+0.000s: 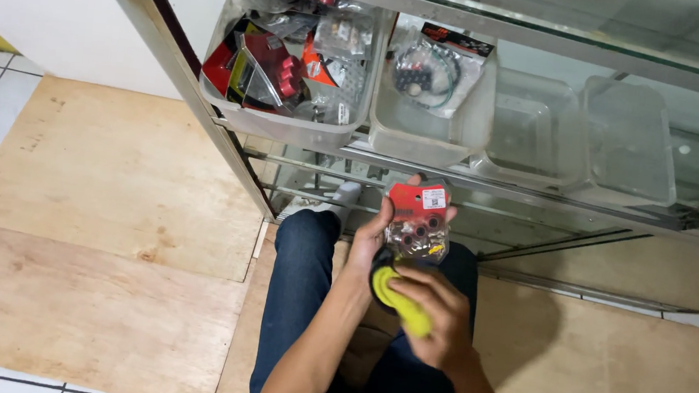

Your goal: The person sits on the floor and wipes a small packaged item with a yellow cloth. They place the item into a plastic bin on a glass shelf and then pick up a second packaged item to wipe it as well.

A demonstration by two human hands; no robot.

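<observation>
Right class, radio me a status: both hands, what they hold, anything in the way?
Left hand grips clear blister pack with red card. Right hand grips yellow cloth just below pack. Clear plastic bins on glass shelf above; nothing blocking.

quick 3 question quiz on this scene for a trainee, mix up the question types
1. True or false: the left hand holds a clear packet with a red card top.
2. What colour is the cloth under the right hand? A) blue B) yellow C) white
3. How many clear plastic bins sit on the glass cabinet's shelf, and which ones hold packets?

Key
1. True.
2. B.
3. Four: the leftmost bin is full of packets, the second bin holds one, the third bin and fourth bin look empty.
</observation>
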